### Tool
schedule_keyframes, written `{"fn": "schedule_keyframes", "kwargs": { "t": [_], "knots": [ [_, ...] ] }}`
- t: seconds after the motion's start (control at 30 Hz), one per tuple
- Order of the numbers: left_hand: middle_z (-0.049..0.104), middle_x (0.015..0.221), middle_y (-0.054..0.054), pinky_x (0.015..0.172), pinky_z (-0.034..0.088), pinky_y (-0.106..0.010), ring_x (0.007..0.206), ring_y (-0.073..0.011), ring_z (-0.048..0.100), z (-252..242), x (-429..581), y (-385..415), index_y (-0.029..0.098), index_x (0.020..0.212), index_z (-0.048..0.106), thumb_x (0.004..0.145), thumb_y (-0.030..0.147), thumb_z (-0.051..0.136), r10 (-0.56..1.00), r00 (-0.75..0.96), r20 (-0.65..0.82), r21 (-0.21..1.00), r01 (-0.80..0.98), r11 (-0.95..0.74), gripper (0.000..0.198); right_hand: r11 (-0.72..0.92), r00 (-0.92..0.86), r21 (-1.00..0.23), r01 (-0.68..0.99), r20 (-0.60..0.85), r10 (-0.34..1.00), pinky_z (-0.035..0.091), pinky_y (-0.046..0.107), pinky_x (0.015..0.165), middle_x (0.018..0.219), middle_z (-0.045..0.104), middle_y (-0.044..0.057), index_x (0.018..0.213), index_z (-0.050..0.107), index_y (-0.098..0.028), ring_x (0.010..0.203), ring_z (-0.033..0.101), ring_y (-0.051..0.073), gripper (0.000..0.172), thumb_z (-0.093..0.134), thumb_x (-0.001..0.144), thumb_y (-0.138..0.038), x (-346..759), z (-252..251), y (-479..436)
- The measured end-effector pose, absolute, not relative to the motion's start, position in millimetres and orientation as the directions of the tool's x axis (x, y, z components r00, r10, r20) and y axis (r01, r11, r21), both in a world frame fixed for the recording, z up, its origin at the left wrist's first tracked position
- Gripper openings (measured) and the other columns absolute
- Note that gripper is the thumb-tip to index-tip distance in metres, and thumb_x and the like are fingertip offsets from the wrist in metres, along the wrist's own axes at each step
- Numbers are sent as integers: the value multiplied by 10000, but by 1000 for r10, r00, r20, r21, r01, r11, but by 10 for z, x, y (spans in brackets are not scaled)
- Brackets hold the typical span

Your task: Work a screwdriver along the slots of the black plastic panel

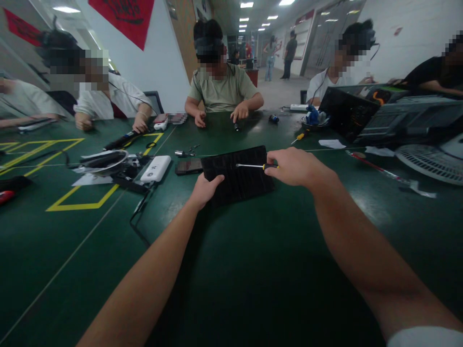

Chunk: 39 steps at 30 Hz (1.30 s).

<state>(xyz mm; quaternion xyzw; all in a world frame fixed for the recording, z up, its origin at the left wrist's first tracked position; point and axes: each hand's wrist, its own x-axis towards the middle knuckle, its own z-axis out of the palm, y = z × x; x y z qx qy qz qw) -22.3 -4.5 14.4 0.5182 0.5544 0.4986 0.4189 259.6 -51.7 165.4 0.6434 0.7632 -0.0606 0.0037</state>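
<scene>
A flat black rectangular panel is tilted up off the green table in front of me; its exact kind is not clear. My left hand grips its left edge, thumb on the near face. In my right hand is a screwdriver with a yellow and black handle, fingers closed round the handle. The shaft points left across the panel, its tip over the middle of the face. Whether the tip touches the surface I cannot tell. Behind the panel's left edge lies a dark phone-like object.
A white power bank and a metal-rimmed round part lie left. Small metal parts sit beyond the panel. Right are another screwdriver, a white fan grille and a computer case. Several people sit around the table.
</scene>
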Motion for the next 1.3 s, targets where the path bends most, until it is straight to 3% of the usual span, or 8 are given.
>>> {"fn": "schedule_keyframes", "kwargs": {
  "t": [0.57, 0.7, 0.83, 0.93, 1.3],
  "knots": [
    [864, 1218, -129, 1181, 587, -586, 1244, -394, 790, 131, -227, -42, 201, 1107, 807, 732, 428, 906, 993, -103, 60, 987, 153, -44, 449, 151, -158, -58, 987, -157, 975, 569, 572, 1025, 1354, 794, 213, 1280, 815, -225, 1276, 733, 435, 532, 392, 1127, -510, 2594, 1659, -511],
    [865, 1215, -130, 1170, 598, -582, 1237, -389, 797, 140, -219, -50, 203, 1114, 811, 746, 402, 906, 992, -116, 48, 989, 143, -31, 430, 139, -150, -72, 988, -183, 972, 571, 547, 1010, 1361, 788, 209, 1292, 790, -226, 1268, 733, 418, 522, 377, 1140, -507, 2590, 1669, -518],
    [867, 1223, -132, 1167, 604, -573, 1237, -387, 798, 125, -224, -42, 202, 1131, 815, 742, 401, 915, 993, -115, 30, 993, 120, -17, 448, 137, -148, -68, 988, -186, 971, 570, 531, 985, 1333, 788, 207, 1382, 720, -226, 1236, 737, 417, 470, 514, 1105, -544, 2588, 1663, -515],
    [866, 1223, -133, 1184, 589, -591, 1257, -399, 788, 102, -236, -26, 197, 1132, 815, 726, 430, 922, 993, -112, 43, 990, 135, -27, 480, 144, -153, -70, 987, -166, 974, 565, 521, 980, 1356, 781, 202, 1412, 689, -227, 1248, 734, 416, 430, 564, 1083, -474, 2589, 1655, -517],
    [864, 1236, -140, 1193, 577, -602, 1247, -405, 790, 108, -241, -23, 190, 1131, 811, 728, 430, 916, 993, -101, 55, 988, 146, -39, 481, 162, -173, -79, 984, -168, 971, 542, 504, 953, 1342, 796, 179, 1341, 738, -251, 1238, 735, 409, 377, 561, 1084, -463, 2624, 1636, -478]
  ]
}}
